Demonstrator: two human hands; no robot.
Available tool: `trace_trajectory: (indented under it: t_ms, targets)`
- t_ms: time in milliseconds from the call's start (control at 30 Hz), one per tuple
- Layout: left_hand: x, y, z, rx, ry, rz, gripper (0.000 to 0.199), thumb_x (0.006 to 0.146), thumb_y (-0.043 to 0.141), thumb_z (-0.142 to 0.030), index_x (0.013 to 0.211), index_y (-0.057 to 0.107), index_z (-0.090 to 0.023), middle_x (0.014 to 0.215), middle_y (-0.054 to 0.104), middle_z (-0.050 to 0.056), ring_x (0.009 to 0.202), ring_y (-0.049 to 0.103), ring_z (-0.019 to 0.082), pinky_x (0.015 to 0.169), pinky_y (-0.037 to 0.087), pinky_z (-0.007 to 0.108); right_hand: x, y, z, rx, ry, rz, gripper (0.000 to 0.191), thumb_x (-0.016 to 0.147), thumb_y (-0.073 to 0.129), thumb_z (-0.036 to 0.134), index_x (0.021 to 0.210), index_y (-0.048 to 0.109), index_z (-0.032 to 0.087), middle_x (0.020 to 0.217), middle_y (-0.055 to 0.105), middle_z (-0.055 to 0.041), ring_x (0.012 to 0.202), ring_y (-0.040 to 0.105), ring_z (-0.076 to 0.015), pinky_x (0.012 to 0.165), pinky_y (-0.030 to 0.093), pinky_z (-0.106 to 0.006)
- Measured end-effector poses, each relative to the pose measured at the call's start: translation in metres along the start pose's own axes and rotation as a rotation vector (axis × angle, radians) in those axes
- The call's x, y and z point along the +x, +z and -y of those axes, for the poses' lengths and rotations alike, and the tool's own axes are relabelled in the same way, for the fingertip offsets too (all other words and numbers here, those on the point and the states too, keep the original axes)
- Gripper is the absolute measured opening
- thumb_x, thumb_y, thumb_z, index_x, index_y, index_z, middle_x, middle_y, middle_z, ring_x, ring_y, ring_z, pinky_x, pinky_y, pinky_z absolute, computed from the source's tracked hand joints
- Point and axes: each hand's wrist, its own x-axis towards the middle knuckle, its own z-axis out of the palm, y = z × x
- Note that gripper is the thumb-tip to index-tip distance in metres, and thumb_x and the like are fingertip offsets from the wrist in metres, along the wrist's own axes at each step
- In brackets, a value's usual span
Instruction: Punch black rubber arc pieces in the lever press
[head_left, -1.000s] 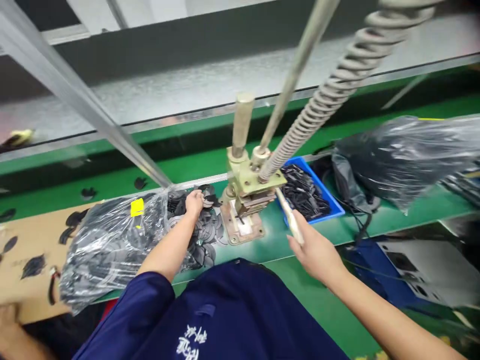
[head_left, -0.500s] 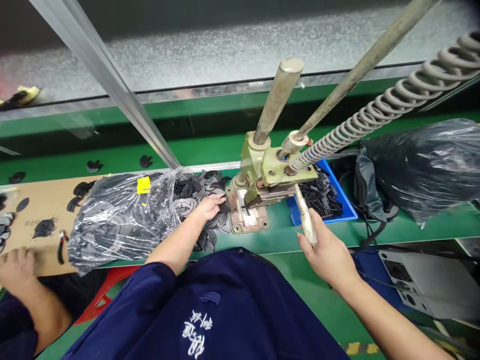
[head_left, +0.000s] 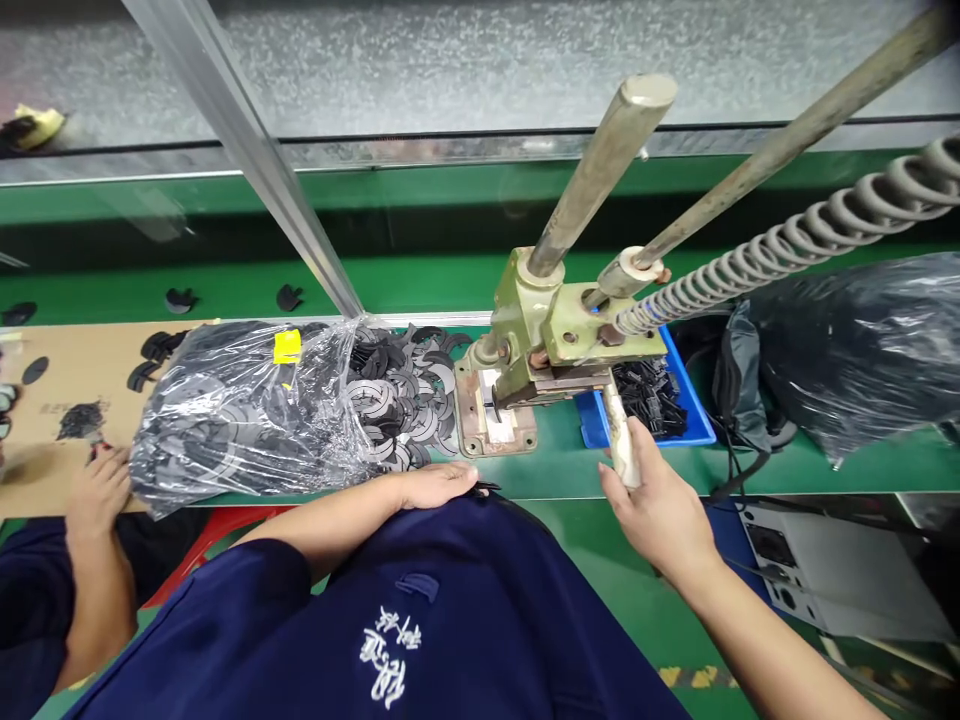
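My left hand [head_left: 439, 484] is at the bench's front edge, close to my shirt, its fingers closed on a thin black part [head_left: 487, 487] that shows past the fingertips. Wrapped round the pale, worn press handle [head_left: 621, 440] is my right hand [head_left: 660, 505]. Between the hands stands the green hand press [head_left: 525, 330], its head above a metal base plate [head_left: 472, 432] with a light-coloured fixture. Many flat grey and black curved pieces [head_left: 409, 395] lie loose left of the base.
A clear plastic bag [head_left: 240, 410] of grey pieces lies on cardboard [head_left: 30, 450] at left. A co-worker's hand [head_left: 101, 490] is at far left. Right of the press are a blue tray [head_left: 701, 425] of black parts and a black bag [head_left: 862, 350]. A slanted metal post [head_left: 255, 140] rises behind.
My left hand has moved from beside the press base back to the front edge, near my shirt. My right hand stays on the handle. The co-worker's hand has moved right and the view has shifted.
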Motion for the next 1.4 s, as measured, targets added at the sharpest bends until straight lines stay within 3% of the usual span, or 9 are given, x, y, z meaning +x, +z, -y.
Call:
trace_trajectory:
  t_ms: [233, 333, 500, 567, 667, 733, 900, 1067, 1400]
  targets:
    - [-0.008, -0.009, -0.018, 0.185, 0.112, 0.181, 0.034, 0.061, 0.080, -0.044, 0.090, 0.075, -0.026, 0.092, 0.071, 0.002, 0.099, 0.064, 0.022, 0.091, 0.046, 0.028, 0.000, 0.000, 0.002, -0.011, -0.002, -0.015, 0.067, 0.090, 0.040, 0.044, 0.147, 0.029, 0.011, 0.126, 0.061, -0.0174, 0.105, 0.064, -0.0335, 0.080, 0.053, -0.042]
    - [-0.009, -0.004, -0.022, 0.361, 0.191, 0.262, 0.041, 0.063, 0.079, -0.042, 0.100, 0.074, -0.024, 0.104, 0.068, 0.004, 0.101, 0.061, 0.023, 0.095, 0.043, 0.031, 0.000, 0.001, 0.001, -0.015, 0.006, -0.019, 0.067, 0.089, 0.042, 0.043, 0.147, 0.031, 0.012, 0.125, 0.062, -0.0166, 0.104, 0.065, -0.0334, 0.079, 0.054, -0.041]
    - [0.013, 0.011, -0.012, 0.117, 0.034, -0.011, 0.026, 0.070, 0.070, -0.021, 0.096, 0.071, -0.016, 0.085, 0.068, 0.003, 0.072, 0.062, 0.014, 0.074, 0.049, 0.026, 0.000, 0.000, 0.002, -0.028, 0.021, -0.021, 0.067, 0.088, 0.043, 0.045, 0.146, 0.032, 0.013, 0.123, 0.064, -0.0160, 0.102, 0.066, -0.0333, 0.077, 0.054, -0.040]
    - [0.032, 0.010, -0.010, 0.014, 0.023, -0.102, 0.035, 0.068, 0.068, -0.011, 0.103, 0.068, -0.016, 0.073, 0.065, 0.000, 0.058, 0.056, 0.010, 0.064, 0.048, 0.023, 0.000, 0.000, 0.003, -0.037, 0.026, -0.023, 0.068, 0.088, 0.044, 0.045, 0.146, 0.032, 0.013, 0.121, 0.065, -0.0159, 0.099, 0.067, -0.0334, 0.075, 0.055, -0.040]
    - [0.064, 0.003, -0.010, -0.176, 0.099, -0.183, 0.056, 0.062, 0.071, -0.003, 0.115, 0.061, -0.017, 0.075, 0.065, -0.002, 0.058, 0.056, 0.008, 0.064, 0.048, 0.021, 0.001, 0.001, 0.002, -0.038, 0.017, -0.033, 0.067, 0.087, 0.045, 0.044, 0.146, 0.033, 0.013, 0.119, 0.066, -0.0155, 0.096, 0.068, -0.0328, 0.074, 0.055, -0.040]
    - [0.085, -0.002, -0.012, -0.307, 0.074, -0.222, 0.052, 0.061, 0.074, -0.002, 0.110, 0.061, -0.014, 0.077, 0.065, 0.000, 0.062, 0.058, 0.009, 0.065, 0.049, 0.021, 0.000, 0.002, 0.002, -0.033, 0.004, -0.043, 0.068, 0.087, 0.045, 0.044, 0.146, 0.033, 0.013, 0.119, 0.066, -0.0155, 0.096, 0.068, -0.0324, 0.075, 0.055, -0.040]
    - [0.118, -0.005, -0.018, -0.424, -0.060, -0.169, 0.019, 0.075, 0.073, -0.017, 0.087, 0.060, -0.011, 0.070, 0.061, 0.000, 0.056, 0.057, 0.008, 0.058, 0.052, 0.023, 0.000, 0.001, 0.003, -0.024, 0.019, -0.035, 0.068, 0.087, 0.045, 0.043, 0.146, 0.032, 0.013, 0.120, 0.065, -0.0167, 0.096, 0.068, -0.0323, 0.075, 0.055, -0.040]
    - [0.132, -0.002, -0.022, -0.303, -0.039, -0.136, 0.012, 0.083, 0.065, -0.022, 0.090, 0.058, -0.015, 0.071, 0.059, -0.002, 0.051, 0.054, 0.006, 0.049, 0.052, 0.019, -0.001, 0.000, 0.004, -0.009, 0.032, -0.040, 0.068, 0.087, 0.045, 0.043, 0.146, 0.033, 0.014, 0.121, 0.065, -0.0159, 0.097, 0.068, -0.0318, 0.075, 0.055, -0.040]
    - [0.139, -0.004, -0.027, -0.230, -0.035, -0.132, 0.017, 0.078, 0.072, -0.023, 0.076, 0.060, -0.012, 0.066, 0.061, 0.000, 0.047, 0.052, 0.006, 0.038, 0.043, 0.016, 0.000, 0.002, 0.002, -0.018, 0.024, -0.048, 0.066, 0.087, 0.045, 0.043, 0.146, 0.034, 0.014, 0.122, 0.064, -0.0156, 0.099, 0.067, -0.0321, 0.077, 0.055, -0.041]
